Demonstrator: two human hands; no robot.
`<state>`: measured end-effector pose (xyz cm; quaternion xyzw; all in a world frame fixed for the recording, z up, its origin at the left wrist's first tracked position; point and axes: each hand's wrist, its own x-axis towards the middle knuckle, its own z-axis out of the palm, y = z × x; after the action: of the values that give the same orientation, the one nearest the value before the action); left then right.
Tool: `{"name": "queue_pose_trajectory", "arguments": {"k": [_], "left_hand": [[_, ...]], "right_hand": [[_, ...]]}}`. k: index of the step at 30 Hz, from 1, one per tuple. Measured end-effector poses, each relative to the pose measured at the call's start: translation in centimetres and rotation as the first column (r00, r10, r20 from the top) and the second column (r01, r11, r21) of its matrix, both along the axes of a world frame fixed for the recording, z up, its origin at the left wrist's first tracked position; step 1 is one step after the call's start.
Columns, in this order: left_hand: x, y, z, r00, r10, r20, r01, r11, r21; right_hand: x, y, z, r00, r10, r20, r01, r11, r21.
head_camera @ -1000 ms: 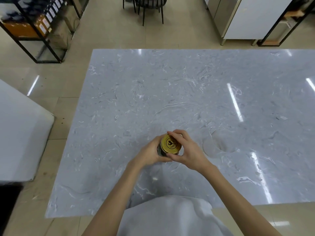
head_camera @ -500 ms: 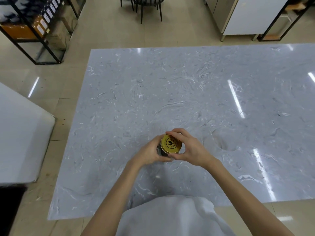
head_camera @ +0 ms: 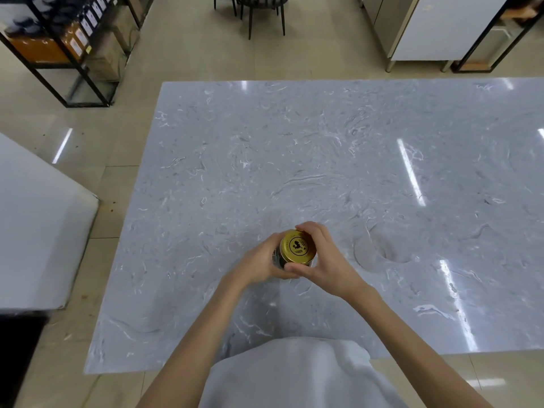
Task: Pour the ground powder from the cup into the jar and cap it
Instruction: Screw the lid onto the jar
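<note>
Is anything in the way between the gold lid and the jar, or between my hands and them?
Nothing visible is. The gold lid already sits on top of the jar. The right hand has its grip around the lid's edge, and the left hand wraps the jar's side directly.

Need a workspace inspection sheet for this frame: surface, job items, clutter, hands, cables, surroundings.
Surface: grey marble table, glossy, with light streaks.
Job's things: jar upright, gold lid on top; clear cup lying on its side to the right, looks empty.
Clutter: nothing seen.
Hands: left hand wraps the jar body; right hand grips the lid rim from the right.
Cables: nothing seen.
Surroundings: tiled floor; black shelf rack far left; chair beyond the table; white cabinet far right; a white surface at the left edge.
</note>
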<state>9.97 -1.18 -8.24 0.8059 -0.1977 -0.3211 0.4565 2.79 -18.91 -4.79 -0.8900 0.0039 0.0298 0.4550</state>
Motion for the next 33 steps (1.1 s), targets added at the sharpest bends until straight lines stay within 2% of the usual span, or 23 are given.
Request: {"name": "queue_pose_trajectory", "arguments": {"k": [3, 10, 16, 22, 33], "left_hand": [[-0.1, 0.0, 0.1, 1.000, 0.003, 0.017, -0.003, 1.000, 0.013], [-0.1, -0.1, 0.1, 0.999, -0.006, 0.040, 0.004, 0.999, 0.052], [0.0, -0.2, 0.2, 0.996, -0.054, 0.074, 0.051, 0.998, 0.046], [-0.2, -0.1, 0.0, 0.997, -0.032, 0.068, 0.031, 0.999, 0.016], [0.3, -0.1, -0.6, 0.997, -0.045, 0.061, 0.045, 0.999, 0.003]], "right_hand": [[-0.3, -1.0, 0.0, 0.996, 0.093, 0.014, -0.094, 0.995, 0.028], [0.1, 1.1, -0.5, 0.991, -0.126, 0.038, 0.129, 0.985, -0.110], [-0.7, 0.1, -1.0, 0.996, -0.087, -0.030, 0.090, 0.991, 0.101], [-1.2, -0.2, -1.4, 0.992, -0.122, 0.042, 0.110, 0.971, 0.214], [-0.9, -0.7, -2.1, 0.993, -0.119, 0.007, 0.114, 0.965, 0.235]]}}
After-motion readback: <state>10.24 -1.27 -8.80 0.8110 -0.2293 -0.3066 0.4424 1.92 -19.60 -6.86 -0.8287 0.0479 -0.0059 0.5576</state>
